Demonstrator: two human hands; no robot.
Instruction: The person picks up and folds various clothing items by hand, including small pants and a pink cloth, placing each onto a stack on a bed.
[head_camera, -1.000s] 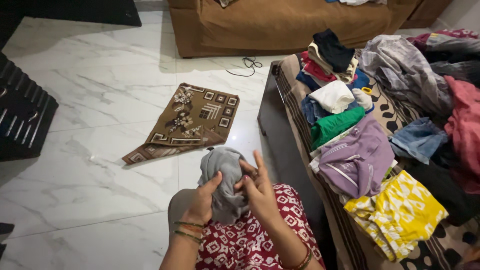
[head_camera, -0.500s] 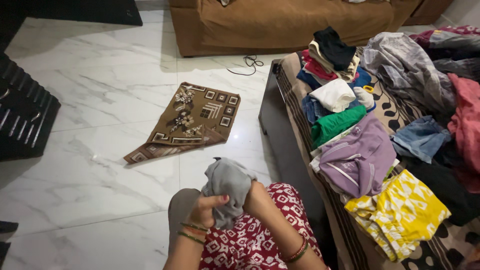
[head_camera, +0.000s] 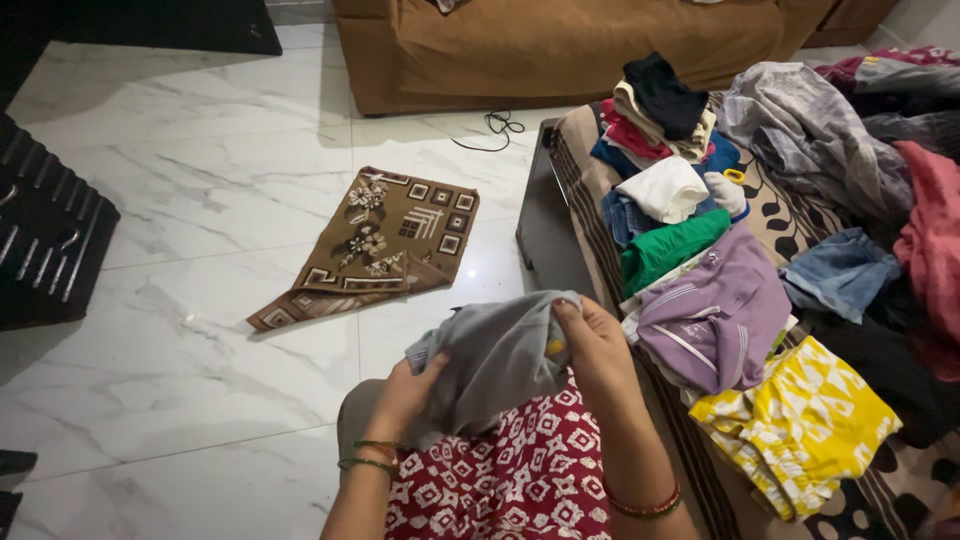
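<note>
We hold a grey cloth (head_camera: 495, 355) bunched over our lap, above the red patterned dress (head_camera: 510, 480). Our left hand (head_camera: 410, 395) grips its lower left edge, and our right hand (head_camera: 595, 350) pinches its upper right corner, just beside the bed's (head_camera: 570, 170) near edge piled with clothes.

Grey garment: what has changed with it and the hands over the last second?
The grey garment went from bunched upright to spread wider between the hands. The right hand, earlier lying over it, now pinches its upper right edge; the left hand has kept its grip low on the left. The rug and the clothes pile on the bed stayed put.
</note>
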